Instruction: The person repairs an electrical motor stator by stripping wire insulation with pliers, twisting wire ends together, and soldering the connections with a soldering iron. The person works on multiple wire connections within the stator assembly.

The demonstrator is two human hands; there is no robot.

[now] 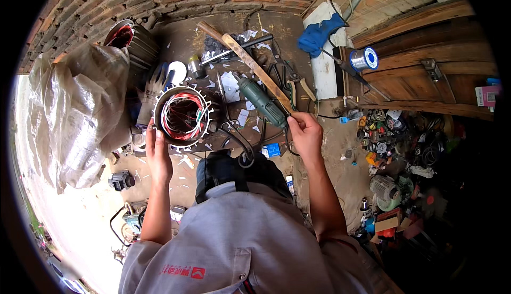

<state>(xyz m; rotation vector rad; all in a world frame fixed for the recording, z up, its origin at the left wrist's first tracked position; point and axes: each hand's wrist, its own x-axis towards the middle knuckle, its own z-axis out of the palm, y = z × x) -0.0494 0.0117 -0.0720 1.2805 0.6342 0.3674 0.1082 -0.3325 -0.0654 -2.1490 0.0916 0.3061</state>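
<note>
A motor stator [206, 108] with red windings and a toothed rim of white slot liners lies on the bench, its round opening facing me. My left hand [158, 158] holds its near left edge, fingers up along the outside and thumb at the rim. My right hand [307, 137] is closed, thumb and fingers pinched at the near end of a long wooden stick [258, 70]. Just left of that hand lies a green power tool [262, 102]. The stick's far end reaches over a metal hammer [234, 49].
Paper scraps [230, 87], pliers and wires litter the bench. Another stator [133, 41] stands back left beside plastic sheeting [82, 113]. At right are a blue cloth [321, 34], a solder spool [364, 59] and a wooden cabinet [412, 62]. Motor parts [387, 190] crowd the floor.
</note>
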